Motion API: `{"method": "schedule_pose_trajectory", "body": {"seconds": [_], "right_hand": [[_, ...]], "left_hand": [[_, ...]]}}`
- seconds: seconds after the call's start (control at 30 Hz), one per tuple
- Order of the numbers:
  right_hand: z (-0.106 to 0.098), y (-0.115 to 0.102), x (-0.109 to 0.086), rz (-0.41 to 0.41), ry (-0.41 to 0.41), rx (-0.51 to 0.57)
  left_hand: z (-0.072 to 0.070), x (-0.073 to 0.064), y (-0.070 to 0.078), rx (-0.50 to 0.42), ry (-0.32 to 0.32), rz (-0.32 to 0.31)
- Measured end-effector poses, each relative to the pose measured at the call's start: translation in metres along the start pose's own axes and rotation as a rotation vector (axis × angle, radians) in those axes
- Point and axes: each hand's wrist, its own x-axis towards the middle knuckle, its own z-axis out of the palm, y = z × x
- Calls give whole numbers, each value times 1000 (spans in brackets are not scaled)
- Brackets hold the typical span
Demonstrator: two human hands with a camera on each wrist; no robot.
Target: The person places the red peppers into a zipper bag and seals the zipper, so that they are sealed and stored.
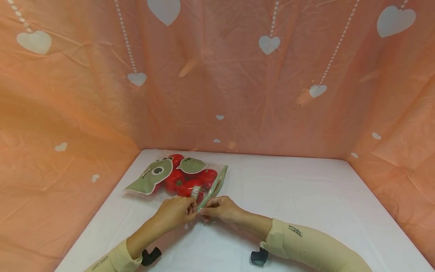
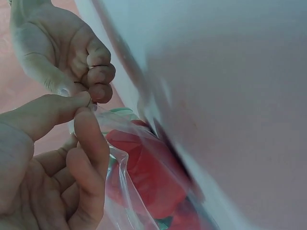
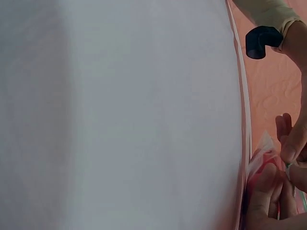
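A clear zip bag with green cartoon prints lies on the table, with several red bell peppers inside. Its green-edged mouth slants toward me and gapes slightly along the middle. At the near corner of that edge, my left hand pinches the plastic between thumb and index finger. My right hand pinches the same corner from the other side, fingertips close to the left ones. In the left wrist view the thumb and index finger meet on the corner, with a red pepper showing through the film.
The white table stretches out to the right of the bag. Orange cloth walls with white hearts stand behind it and at both sides. A black wrist camera sits under the left sleeve, another under the right.
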Motion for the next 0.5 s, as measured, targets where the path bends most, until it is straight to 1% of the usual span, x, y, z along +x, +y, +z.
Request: {"method": "schedule_pose_trajectory", "body": {"seconds": [0.2, 0.5], "right_hand": [[-4, -2, 0, -11, -4, -60], [-11, 0, 4, -13, 3, -50]], "left_hand": [[-1, 0, -1, -26, -27, 3], [-1, 1, -2, -35, -50, 19]]}}
